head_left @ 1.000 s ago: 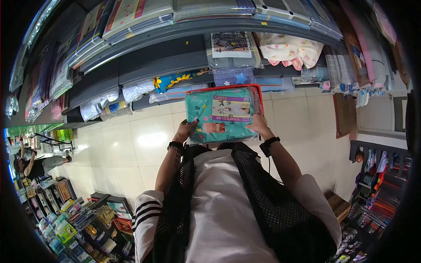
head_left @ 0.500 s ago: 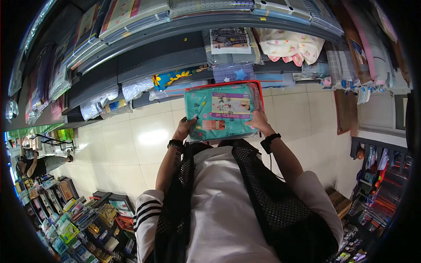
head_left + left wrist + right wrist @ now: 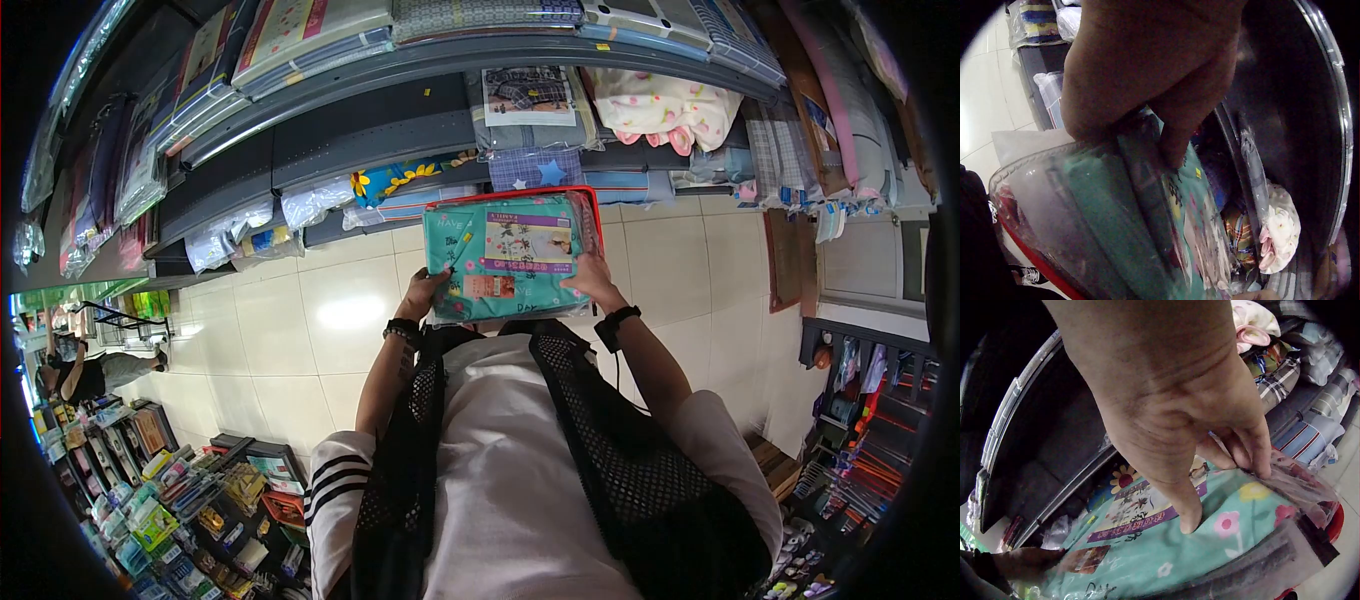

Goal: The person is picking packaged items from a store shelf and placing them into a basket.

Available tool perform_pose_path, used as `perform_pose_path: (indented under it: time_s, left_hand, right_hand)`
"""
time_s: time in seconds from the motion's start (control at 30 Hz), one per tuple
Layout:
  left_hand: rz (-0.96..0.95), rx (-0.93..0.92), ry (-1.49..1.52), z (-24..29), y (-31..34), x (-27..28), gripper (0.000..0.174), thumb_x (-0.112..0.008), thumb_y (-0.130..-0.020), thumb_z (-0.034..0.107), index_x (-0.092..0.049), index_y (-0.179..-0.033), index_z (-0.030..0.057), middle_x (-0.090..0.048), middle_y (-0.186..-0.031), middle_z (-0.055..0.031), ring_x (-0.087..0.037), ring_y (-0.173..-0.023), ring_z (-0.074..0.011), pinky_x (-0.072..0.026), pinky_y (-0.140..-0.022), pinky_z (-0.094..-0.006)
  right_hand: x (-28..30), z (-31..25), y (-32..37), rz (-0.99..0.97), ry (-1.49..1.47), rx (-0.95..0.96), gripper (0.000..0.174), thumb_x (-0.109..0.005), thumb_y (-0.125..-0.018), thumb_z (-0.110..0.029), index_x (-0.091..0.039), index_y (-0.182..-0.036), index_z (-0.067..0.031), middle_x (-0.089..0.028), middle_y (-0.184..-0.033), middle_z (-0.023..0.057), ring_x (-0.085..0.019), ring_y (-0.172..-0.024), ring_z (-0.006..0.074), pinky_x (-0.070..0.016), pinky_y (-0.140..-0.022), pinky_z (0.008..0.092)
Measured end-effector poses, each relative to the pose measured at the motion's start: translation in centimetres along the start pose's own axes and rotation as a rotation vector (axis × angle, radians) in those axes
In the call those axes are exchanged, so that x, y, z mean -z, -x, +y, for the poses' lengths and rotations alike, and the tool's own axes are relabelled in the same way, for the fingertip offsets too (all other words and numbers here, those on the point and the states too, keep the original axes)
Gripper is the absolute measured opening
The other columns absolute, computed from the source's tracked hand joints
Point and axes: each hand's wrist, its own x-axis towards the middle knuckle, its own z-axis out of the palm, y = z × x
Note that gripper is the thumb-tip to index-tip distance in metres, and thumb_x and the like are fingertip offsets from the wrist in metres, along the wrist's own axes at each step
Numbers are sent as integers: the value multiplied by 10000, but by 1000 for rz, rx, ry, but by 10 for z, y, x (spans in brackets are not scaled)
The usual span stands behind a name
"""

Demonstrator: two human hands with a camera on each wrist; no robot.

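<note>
In the head view, a teal floral bedding pack (image 3: 455, 245) in clear plastic with red trim is held in front of the body, face up. Its paper insert (image 3: 520, 265) carries a purple band. My left hand (image 3: 425, 292) grips the left edge, thumb on top; its other fingers are hidden beneath. My right hand (image 3: 597, 282) holds the right side. From the right wrist, that hand's thumb (image 3: 1190, 515) presses the teal front while the other fingers bend over the plastic edge. The left wrist view shows the pack's folded side (image 3: 1100, 194) under the left hand.
Dark shelves (image 3: 370, 130) of packed bedding stand right in front, with a floral white blanket (image 3: 660, 105) on a lower one. Pale tiled floor (image 3: 300, 330) lies below. Far left are another person (image 3: 90, 375) and a cart; racks of small goods (image 3: 190, 510) stand lower left.
</note>
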Motion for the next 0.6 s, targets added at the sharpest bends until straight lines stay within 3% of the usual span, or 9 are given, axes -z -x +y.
perform_pose_path:
  time_s: [0.3,0.5,0.6]
  left_hand:
    - [-23,10,-3,-10,-9,11,479,-729,-822,192,-517,-1150,-85,-646,-1045,-141,-640,-919,-223,-521,-811,-342]
    - [-5,13,-13,-10,-9,10,472,-737,-816,192,-527,-1143,-75,-649,-1045,-140,-642,-912,-218,-524,-798,-335]
    - [61,17,-83,4,9,-11,461,-729,-824,196,-531,-1149,-65,-650,-1056,-133,-643,-920,-212,-537,-785,-329]
  right_hand:
    - [12,-8,5,-56,-40,-20,532,-834,-531,-358,-679,-858,31,-677,-835,225,-672,-836,348,-519,-776,427]
    - [-9,6,-4,42,10,2,517,-832,-540,-337,-680,-867,33,-676,-821,227,-673,-826,351,-520,-770,426]
    - [-2,2,-1,-24,-11,-34,511,-830,-542,-338,-682,-862,33,-677,-798,219,-675,-812,352,-520,-765,427]
